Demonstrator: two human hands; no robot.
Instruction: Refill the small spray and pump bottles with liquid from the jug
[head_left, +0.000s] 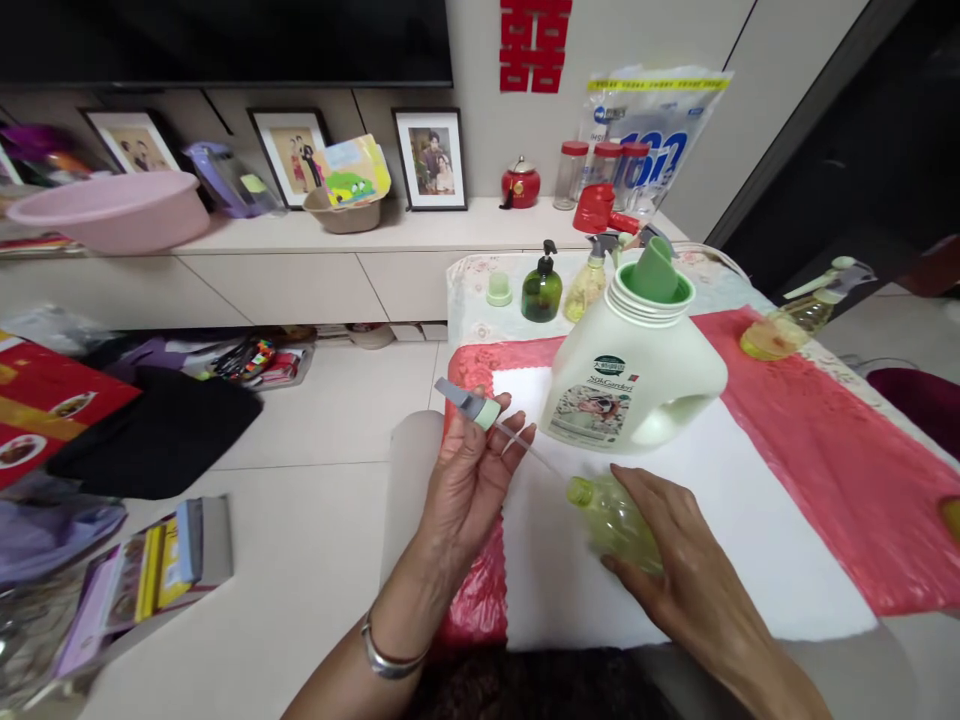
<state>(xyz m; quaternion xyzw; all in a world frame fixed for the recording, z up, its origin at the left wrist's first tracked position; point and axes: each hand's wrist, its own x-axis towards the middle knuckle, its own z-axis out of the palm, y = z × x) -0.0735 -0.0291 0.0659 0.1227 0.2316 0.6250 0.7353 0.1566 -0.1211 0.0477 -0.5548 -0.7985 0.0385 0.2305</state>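
My left hand (471,478) pinches a spray-pump head (469,402), grey with a pale green collar, whose thin clear tube (534,456) runs toward the mouth of a small yellow-green bottle (613,520). That bottle lies tilted on a white sheet (750,540), and my right hand (679,560) is wrapped around its body. Just behind stands a large white detergent jug (634,375) with a green funnel (651,270) in its open neck.
A red cloth (825,440) covers the table under the white sheet. A dark green pump bottle (541,288), a yellow spray bottle (589,280) and a small green cap (499,290) stand at the far end; another spray bottle (795,322) lies right. The floor at left is cluttered.
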